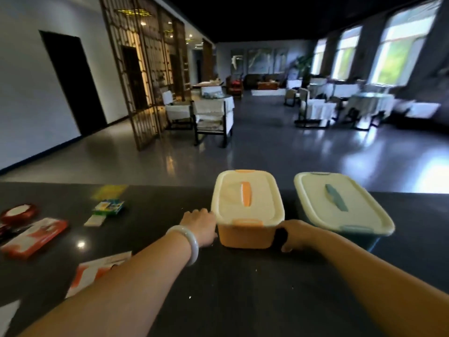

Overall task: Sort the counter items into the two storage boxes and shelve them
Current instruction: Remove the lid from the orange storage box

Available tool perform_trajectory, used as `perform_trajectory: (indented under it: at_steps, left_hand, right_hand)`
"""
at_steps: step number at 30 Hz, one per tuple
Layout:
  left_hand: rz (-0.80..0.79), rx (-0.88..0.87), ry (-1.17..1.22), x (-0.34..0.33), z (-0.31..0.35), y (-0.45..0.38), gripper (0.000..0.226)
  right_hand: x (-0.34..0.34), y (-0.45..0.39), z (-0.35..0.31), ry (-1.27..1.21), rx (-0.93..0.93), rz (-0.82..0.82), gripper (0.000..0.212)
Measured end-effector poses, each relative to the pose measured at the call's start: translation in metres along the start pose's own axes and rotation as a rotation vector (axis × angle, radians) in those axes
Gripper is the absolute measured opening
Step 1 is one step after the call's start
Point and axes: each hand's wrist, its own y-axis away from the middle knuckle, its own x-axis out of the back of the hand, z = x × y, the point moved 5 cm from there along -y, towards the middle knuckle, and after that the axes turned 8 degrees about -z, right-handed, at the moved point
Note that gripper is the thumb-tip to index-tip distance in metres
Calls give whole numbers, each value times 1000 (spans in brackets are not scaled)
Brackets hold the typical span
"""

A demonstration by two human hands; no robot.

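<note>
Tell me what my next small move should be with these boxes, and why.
Probably unclip and lift the lid off the orange box. Both hands, left hand and right hand, already flank it, both boxes are closed, and packets still lie loose on the counter.

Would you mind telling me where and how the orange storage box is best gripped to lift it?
Probably by its two short end walls, under the overhanging lid rim, coming in from either side. The left hand and right hand already flank the orange storage box there; its lid handle lies flat.
</note>
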Motion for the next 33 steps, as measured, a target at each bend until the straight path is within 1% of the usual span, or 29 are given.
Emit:
perform_trajectory:
  at_steps: [3,5,8,12,14,16,18,20,23,27,31,33]
  left_hand:
    - [68,-22,63,20,-9,-35,31]
    - [89,-31,105,26,-15,-59,28]
    - [94,-48,206,27,-17,-92,26]
    - [116,-33,398,24,-13,-131,35]
    - [110,13,497,20,-12,-148,42]
    - [61,81,603,12,-13,-161,48]
    - [2,149,701,2,-18,-173,50]
    - [-50,174,770,-11,-21,-180,44]
    - [-93,187,864,-32,-25,-181,35]
    - [-40,223,993,-42,-25,-172,34]
    - [-1,221,1042,-43,-21,-147,36]
    - [1,217,1060,-46,-21,-128,37]
  right_hand:
    - [19,-13,12,-19,-86,14,45]
    - [31,-22,19,-18,-153,74,40]
    - [39,-39,27,-67,-240,157,45]
    - [47,-71,34,-166,-285,282,51]
    - [53,-90,33,-223,-279,328,56]
    - [57,-108,30,-290,-245,328,59]
    - [59,-125,24,-373,-209,322,58]
    - [57,-137,21,-442,-214,334,55]
    - [48,-139,22,-505,-259,354,57]
    - [38,-125,24,-514,-284,376,49]
    - [31,-104,21,-565,-293,389,49]
    - [22,-90,16,-553,-287,375,50]
